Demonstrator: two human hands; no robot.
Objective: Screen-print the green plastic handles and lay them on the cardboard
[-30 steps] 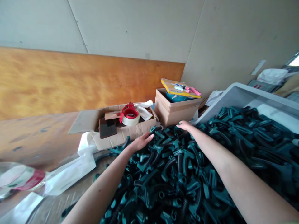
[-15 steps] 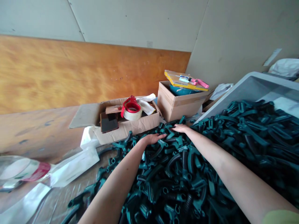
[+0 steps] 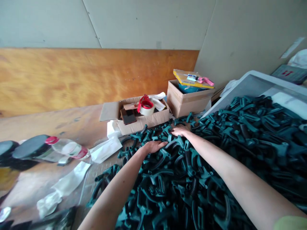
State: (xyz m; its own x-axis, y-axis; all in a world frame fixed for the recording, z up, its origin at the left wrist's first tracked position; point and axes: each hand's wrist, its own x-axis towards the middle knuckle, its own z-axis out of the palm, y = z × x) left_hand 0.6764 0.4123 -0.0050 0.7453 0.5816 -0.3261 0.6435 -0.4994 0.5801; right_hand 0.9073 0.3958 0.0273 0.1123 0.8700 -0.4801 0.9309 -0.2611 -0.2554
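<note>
A wide heap of dark green-black plastic handle-shaped parts [image 3: 165,179], curved with tube-like ends, spreads over the table under both my arms. My left hand [image 3: 154,146] lies on the far left part of the heap, fingers stretched out and pointing right, with no part held in it. Farther back and to the right, my right hand [image 3: 181,130] reaches onto the same heap with its fingers apart. Its fingertips touch parts and are partly hidden among them. A small gap with loose parts separates the two hands.
A grey plastic bin [image 3: 254,76] full of like parts stands on the right. Behind the heap are an open carton [image 3: 144,123] with a tape dispenser [image 3: 145,106] and a taller cardboard box [image 3: 187,102]. A bottle [image 3: 69,148] and white paper [image 3: 105,150] lie left.
My view has turned left, showing more of the table there. My right hand has drawn slightly back toward me and left across the heap; the left hand stays low on the parts.
</note>
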